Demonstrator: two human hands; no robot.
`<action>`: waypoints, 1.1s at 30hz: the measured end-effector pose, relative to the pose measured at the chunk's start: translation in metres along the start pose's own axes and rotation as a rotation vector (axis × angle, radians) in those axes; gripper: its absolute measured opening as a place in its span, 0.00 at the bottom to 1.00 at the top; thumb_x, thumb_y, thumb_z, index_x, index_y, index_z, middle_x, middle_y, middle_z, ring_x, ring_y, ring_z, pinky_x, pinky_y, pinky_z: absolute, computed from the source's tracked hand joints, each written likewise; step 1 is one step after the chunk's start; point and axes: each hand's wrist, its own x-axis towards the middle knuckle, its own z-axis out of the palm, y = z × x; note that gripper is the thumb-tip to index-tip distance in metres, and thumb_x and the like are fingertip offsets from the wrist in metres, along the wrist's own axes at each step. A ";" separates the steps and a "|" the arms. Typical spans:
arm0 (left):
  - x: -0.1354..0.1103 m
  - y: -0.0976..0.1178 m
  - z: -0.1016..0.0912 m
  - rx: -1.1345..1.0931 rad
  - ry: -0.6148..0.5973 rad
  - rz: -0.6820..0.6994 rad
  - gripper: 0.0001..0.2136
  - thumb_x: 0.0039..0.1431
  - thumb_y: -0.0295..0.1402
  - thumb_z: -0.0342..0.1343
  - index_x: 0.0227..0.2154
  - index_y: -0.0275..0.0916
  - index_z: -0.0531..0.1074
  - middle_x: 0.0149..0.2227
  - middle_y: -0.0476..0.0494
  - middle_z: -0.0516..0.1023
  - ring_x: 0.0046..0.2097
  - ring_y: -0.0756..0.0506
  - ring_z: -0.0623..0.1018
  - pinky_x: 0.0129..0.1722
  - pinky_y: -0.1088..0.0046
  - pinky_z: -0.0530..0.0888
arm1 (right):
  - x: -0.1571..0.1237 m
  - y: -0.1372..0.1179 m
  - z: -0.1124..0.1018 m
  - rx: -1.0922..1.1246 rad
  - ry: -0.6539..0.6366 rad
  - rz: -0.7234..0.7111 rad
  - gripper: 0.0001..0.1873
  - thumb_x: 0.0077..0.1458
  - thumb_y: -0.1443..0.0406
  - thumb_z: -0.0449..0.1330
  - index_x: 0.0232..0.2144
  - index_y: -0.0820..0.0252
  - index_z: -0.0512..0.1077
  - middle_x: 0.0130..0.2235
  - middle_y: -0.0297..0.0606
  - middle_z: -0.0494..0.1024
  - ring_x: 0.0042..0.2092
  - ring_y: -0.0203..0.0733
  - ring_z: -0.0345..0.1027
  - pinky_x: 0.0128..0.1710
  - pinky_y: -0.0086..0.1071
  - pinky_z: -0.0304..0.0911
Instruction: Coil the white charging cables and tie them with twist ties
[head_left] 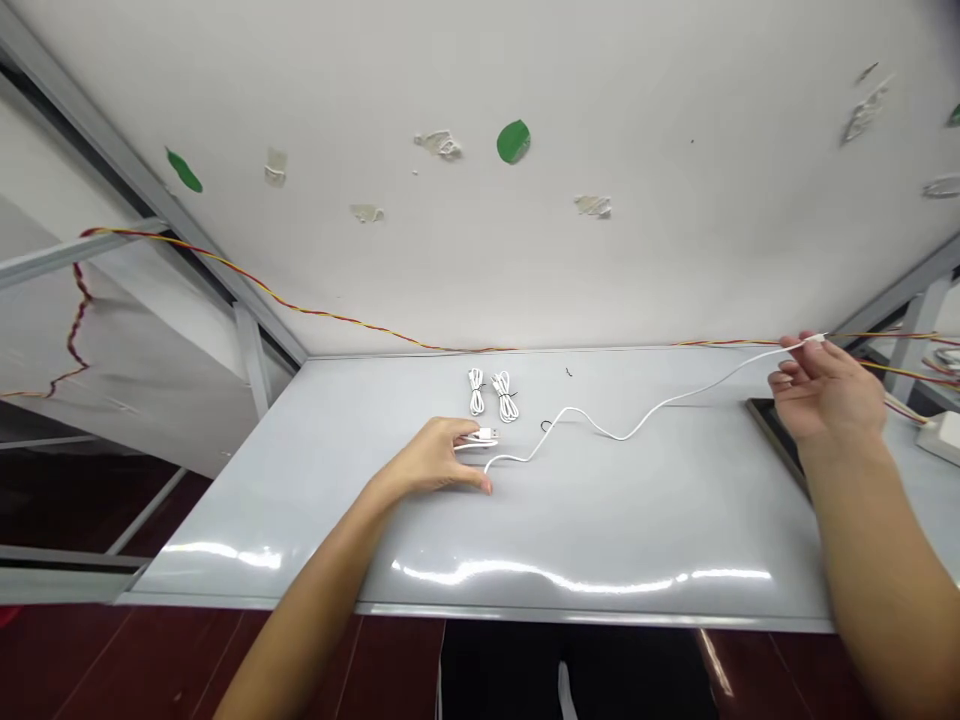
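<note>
A white USB cable (626,436) runs in loose waves across the grey tabletop between my two hands. My left hand (442,457) rests low over the table, its thumb and fingers curled round the bunched end, where a white USB plug (486,434) pokes out. At the far right, my right hand (829,385) is raised and pinches the cable's other end by its small white connector (816,339). Two coiled white cables, one (476,391) left of the other (505,397), lie just beyond my left hand, each tied in the middle.
A small black twist tie (546,426) lies by the cable, with another dark bit (568,372) farther back. A dark framed object (780,440) sits partly under my right arm. Red and yellow twisted wire (360,322) runs along the white wall. A white block (941,436) stands far right.
</note>
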 end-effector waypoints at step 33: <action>0.008 -0.007 0.011 -0.072 0.231 -0.001 0.13 0.58 0.38 0.56 0.22 0.37 0.73 0.28 0.49 0.65 0.28 0.51 0.63 0.29 0.72 0.59 | 0.001 0.002 -0.001 0.005 -0.011 0.041 0.10 0.46 0.79 0.59 0.29 0.62 0.74 0.34 0.40 0.75 0.26 0.30 0.61 0.18 0.20 0.58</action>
